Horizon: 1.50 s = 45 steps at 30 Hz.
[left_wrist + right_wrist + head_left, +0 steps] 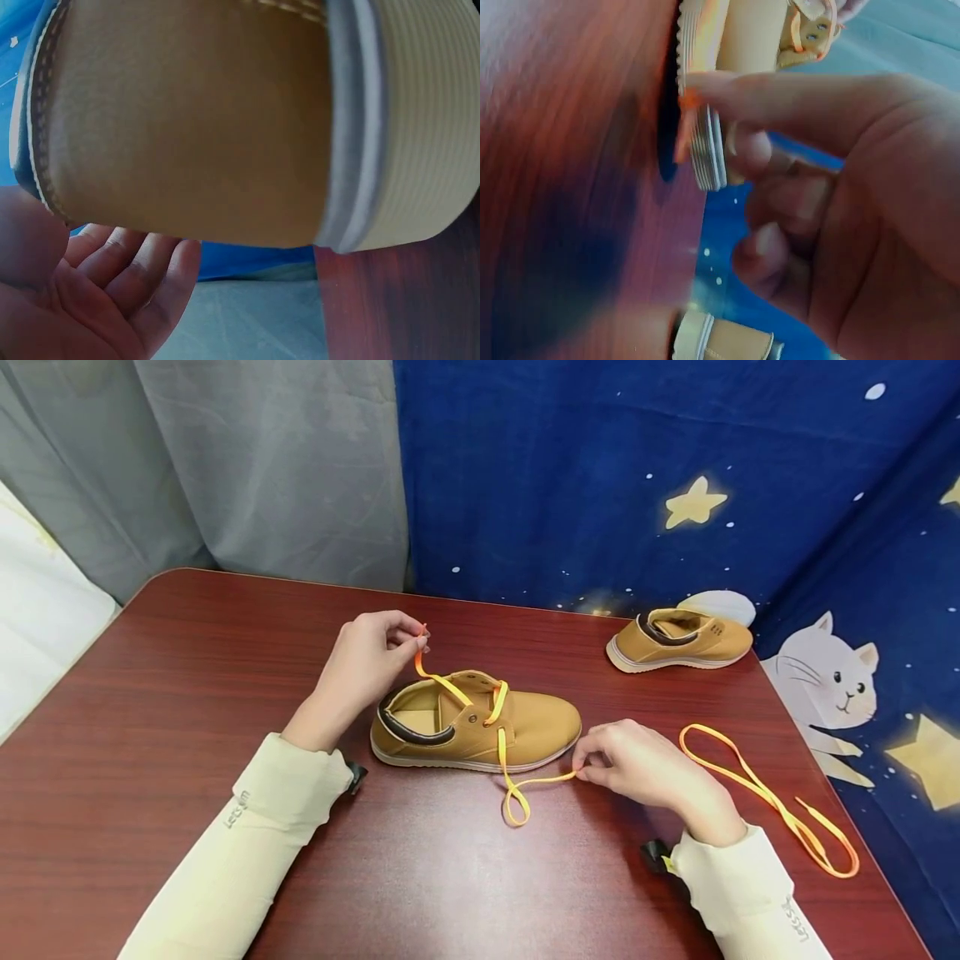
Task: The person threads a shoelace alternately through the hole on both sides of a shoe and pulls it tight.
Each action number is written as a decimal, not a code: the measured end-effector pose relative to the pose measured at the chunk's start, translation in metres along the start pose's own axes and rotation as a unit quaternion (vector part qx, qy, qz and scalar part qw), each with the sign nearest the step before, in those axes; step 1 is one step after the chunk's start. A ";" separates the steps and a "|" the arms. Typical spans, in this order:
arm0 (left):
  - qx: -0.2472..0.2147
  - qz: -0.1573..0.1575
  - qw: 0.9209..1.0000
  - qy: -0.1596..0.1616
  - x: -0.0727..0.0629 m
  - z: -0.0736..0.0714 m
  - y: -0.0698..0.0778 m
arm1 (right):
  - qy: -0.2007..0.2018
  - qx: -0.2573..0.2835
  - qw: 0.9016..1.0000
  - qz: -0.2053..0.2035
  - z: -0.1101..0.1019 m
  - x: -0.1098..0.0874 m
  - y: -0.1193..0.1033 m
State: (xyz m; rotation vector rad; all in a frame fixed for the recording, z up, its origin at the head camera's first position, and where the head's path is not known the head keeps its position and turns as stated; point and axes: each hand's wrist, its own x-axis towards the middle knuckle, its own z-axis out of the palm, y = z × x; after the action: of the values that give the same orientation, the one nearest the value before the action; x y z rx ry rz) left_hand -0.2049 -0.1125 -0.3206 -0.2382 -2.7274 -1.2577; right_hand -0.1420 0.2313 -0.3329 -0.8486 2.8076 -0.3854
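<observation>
A tan shoe stands upright mid-table, its toe to the right, with a yellow-orange shoelace through its front eyelets. Above the heel opening, my left hand pinches one end of that lace between thumb and fingers. Just off the toe, my right hand pinches the lace's other end, and a small loop of it lies on the table beside the sole. In the left wrist view, the shoe's heel fills most of the picture and hides the left fingertips. The right wrist view shows the orange lace tip at the right thumb.
A second tan shoe, with no lace in its eyelets, stands at the table's back right corner. Another yellow-orange shoelace lies loosely looped right of my right hand. Grey and blue curtains hang behind the dark red table.
</observation>
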 end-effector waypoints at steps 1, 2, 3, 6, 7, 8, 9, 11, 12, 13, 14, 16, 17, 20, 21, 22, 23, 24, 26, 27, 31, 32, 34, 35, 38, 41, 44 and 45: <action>0.002 0.000 1.000 -0.001 0.000 0.000 0.000 | -0.005 0.003 1.000 0.001 -0.001 0.000 0.000; 0.003 0.000 1.000 -0.002 0.000 0.001 0.000 | -0.010 0.007 1.000 0.000 -0.003 -0.001 0.001; 0.004 0.000 1.000 -0.003 0.001 0.001 0.000 | -0.013 0.010 1.000 0.001 -0.004 -0.001 0.001; 0.006 0.000 1.000 -0.007 0.001 0.002 -0.001 | -0.012 0.025 1.000 -0.002 -0.005 0.000 0.003; 0.006 -0.001 1.000 -0.008 0.001 0.003 -0.001 | -0.006 0.029 1.000 -0.005 -0.005 0.000 0.003; 0.007 -0.001 1.000 -0.008 0.001 0.003 -0.002 | 0.004 0.030 0.999 -0.010 -0.005 0.000 0.004; 0.007 -0.001 1.000 -0.009 0.001 0.003 -0.002 | 0.015 0.029 0.999 -0.014 -0.004 0.001 0.005; 0.009 0.000 1.000 -0.010 0.001 0.003 -0.003 | 0.036 0.024 0.999 -0.024 -0.004 0.002 0.006; 0.009 0.001 1.000 -0.009 0.001 0.004 -0.003 | 0.044 0.020 0.998 -0.028 -0.004 0.002 0.006; 0.010 0.001 1.000 -0.009 0.001 0.004 -0.003 | 0.050 0.018 0.998 -0.030 -0.004 0.002 0.006; 0.011 0.002 1.000 -0.008 0.001 0.004 -0.003 | 0.054 0.016 0.998 -0.032 -0.004 0.002 0.007; 0.011 0.003 1.000 -0.007 0.001 0.005 -0.003 | 0.056 0.016 0.998 -0.032 -0.005 0.002 0.007; 0.010 0.003 1.000 -0.006 0.001 0.005 -0.003 | 0.056 0.016 0.998 -0.032 -0.005 0.002 0.007; 0.009 0.001 1.000 -0.005 0.002 0.005 -0.002 | 0.056 0.013 0.998 -0.034 -0.005 0.000 0.007; 0.010 0.001 1.000 -0.005 0.002 0.005 -0.002 | 0.056 0.016 0.998 -0.035 -0.006 0.000 0.007; 0.011 0.001 1.000 -0.006 0.002 0.005 -0.002 | 0.056 0.021 0.997 -0.038 -0.006 -0.001 0.007; 0.012 0.000 1.000 -0.007 0.002 0.005 -0.002 | 0.057 0.029 0.997 -0.042 -0.006 -0.001 0.007; 0.015 -0.001 1.000 -0.010 0.002 0.005 -0.002 | 0.059 0.035 0.997 -0.047 -0.006 -0.001 0.007; 0.022 -0.003 1.000 -0.017 0.001 0.005 -0.003 | 0.070 0.048 0.995 -0.056 -0.006 -0.001 0.007; 0.028 -0.005 0.999 -0.021 0.001 0.005 -0.004 | 0.077 0.052 0.994 -0.060 -0.005 0.000 0.007; 0.052 -0.017 0.998 -0.042 0.002 0.006 -0.006 | 0.111 0.053 0.990 -0.065 -0.004 0.002 0.009; 0.057 -0.021 0.997 -0.048 0.002 0.006 -0.006 | 0.117 0.052 0.990 -0.065 -0.004 0.002 0.009; 0.068 -0.028 0.995 -0.060 0.002 0.006 -0.007 | 0.126 0.056 0.989 -0.062 -0.005 0.002 0.010; 0.073 -0.030 0.995 -0.067 0.002 0.006 -0.007 | 0.129 0.058 0.988 -0.061 -0.005 0.002 0.010; 0.090 -0.039 0.992 -0.085 0.002 0.005 -0.008 | 0.138 0.072 0.986 -0.061 -0.007 0.001 0.010; 0.107 -0.045 0.988 -0.100 0.001 0.004 -0.008 | 0.150 0.088 0.983 -0.065 -0.009 0.001 0.010; 0.119 -0.052 0.985 -0.116 0.000 0.003 -0.007 | 0.171 0.101 0.977 -0.076 -0.011 0.000 0.008; 0.121 -0.055 0.983 -0.123 0.000 0.003 -0.007 | 0.178 0.105 0.975 -0.079 -0.011 0.000 0.008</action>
State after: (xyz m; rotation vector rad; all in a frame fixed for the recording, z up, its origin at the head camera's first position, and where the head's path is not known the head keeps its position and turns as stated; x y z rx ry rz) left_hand -0.2065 -0.1149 -0.3275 -0.2328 -3.1108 -0.9623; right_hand -0.1485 0.2396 -0.3245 -1.0470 2.9460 -0.9267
